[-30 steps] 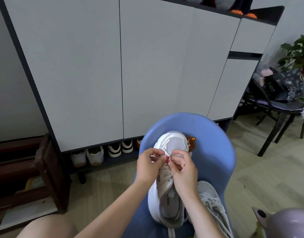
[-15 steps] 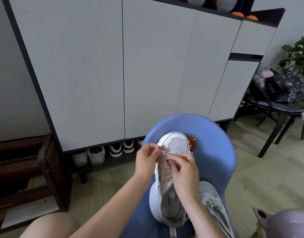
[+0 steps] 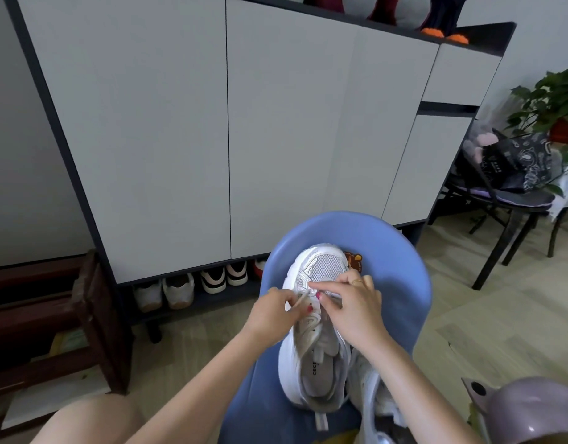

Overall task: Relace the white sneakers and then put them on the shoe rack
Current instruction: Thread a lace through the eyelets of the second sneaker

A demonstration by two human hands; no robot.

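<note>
- Sneaker (image 3: pixel 311 341) lies on blue chair (image 3: pixel 401 283), toe twd cabinet (image 3: pixel 212 123); 2nd sneaker (image 3: pixel 372 398) just beside it, R side.
- Cabinet's bottom shelf holds other shoes (image 3: pixel 193 285).
- L hand (image 3: pixel 273 315) pinches lace (image 3: pixel 302 298); R hand (image 3: pixel 353 306) fingers curled on lace at the eyelets.
- Vs 0.5 s ago: L hand lower, lace pulled out to the L.

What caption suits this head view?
Both hands, left hand and right hand, thread a lace through a white sneaker on a blue chair.

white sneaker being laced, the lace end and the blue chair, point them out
white sneaker (image 3: pixel 321 265): head view, on its mesh toe.
lace end (image 3: pixel 301 299): head view, on the strand at the left hand's fingertips.
blue chair (image 3: pixel 395 283): head view, on its bare backrest.
</note>
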